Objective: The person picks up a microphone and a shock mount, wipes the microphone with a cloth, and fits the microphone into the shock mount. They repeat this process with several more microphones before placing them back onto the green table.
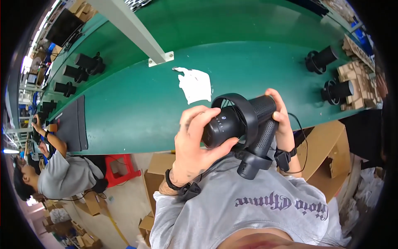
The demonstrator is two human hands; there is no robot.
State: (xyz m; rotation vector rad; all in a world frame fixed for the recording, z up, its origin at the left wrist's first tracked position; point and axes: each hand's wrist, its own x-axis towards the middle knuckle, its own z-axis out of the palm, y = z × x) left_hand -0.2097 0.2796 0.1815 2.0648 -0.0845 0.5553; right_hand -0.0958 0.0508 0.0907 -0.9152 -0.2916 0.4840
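Note:
Before my chest I hold two black microphones with perforated grilles and ring-shaped mounts. My left hand (192, 135) grips the smooth, marked end of the upper microphone (224, 126), its thumb underneath and fingers over the top. At the far end of that microphone's grille, my right hand (282, 116) is closed, with the fingers partly hidden behind it. The second microphone (264, 139) hangs tilted below the first, its upper end against my right hand. On the green workbench (141, 108) beyond my hands lies a crumpled white cloth or glove (195, 85).
More black microphones stand at the bench's right (321, 59) and left (87, 62). A pale metal post (132, 31) is bolted to the bench. Cardboard trays (354, 79) and an open carton (327, 159) are at right. A co-worker (74, 176) sits at left by a red stool (120, 170).

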